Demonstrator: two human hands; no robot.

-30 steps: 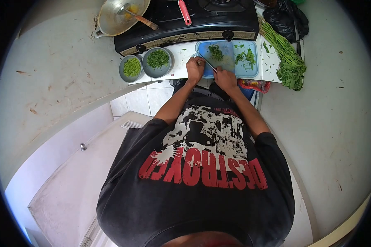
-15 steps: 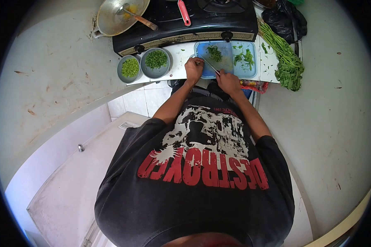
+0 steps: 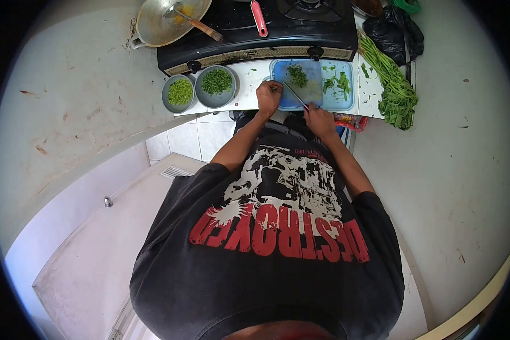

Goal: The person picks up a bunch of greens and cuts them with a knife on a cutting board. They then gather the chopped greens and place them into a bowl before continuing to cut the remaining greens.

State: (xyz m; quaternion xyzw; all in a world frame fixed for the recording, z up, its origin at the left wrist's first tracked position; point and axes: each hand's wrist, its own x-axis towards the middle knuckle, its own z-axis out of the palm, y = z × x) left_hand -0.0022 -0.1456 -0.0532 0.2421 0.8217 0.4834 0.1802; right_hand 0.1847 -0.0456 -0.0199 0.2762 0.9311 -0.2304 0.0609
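A narrow white desk [image 3: 249, 89] runs along the front of a black stove. Near its left end, a small grey bowl [image 3: 165, 101] and a larger grey bowl [image 3: 216, 105] stand side by side. A light-blue tray [image 3: 339, 102] lies farther right, then a long bunch of leafy greens [image 3: 392, 89], partly over the front edge. Loose leaf scraps [image 3: 365, 71] dot the surface between tray and bunch.

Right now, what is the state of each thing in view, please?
Left hand: curled, hold unclear.
Right hand: closed on the knife.
Knife: held, blade over the board.
Board: flat, bearing chopped greens.
Small bowl: holding pale green pieces.
Large bowl: holding dark green pieces.
Wok: uncovered, stained.
Ladle: resting in the wok.
Right burner: no pot on it, flame not visible.
Bundle: long-stemmed, unchopped.
Black bag: crumpled.
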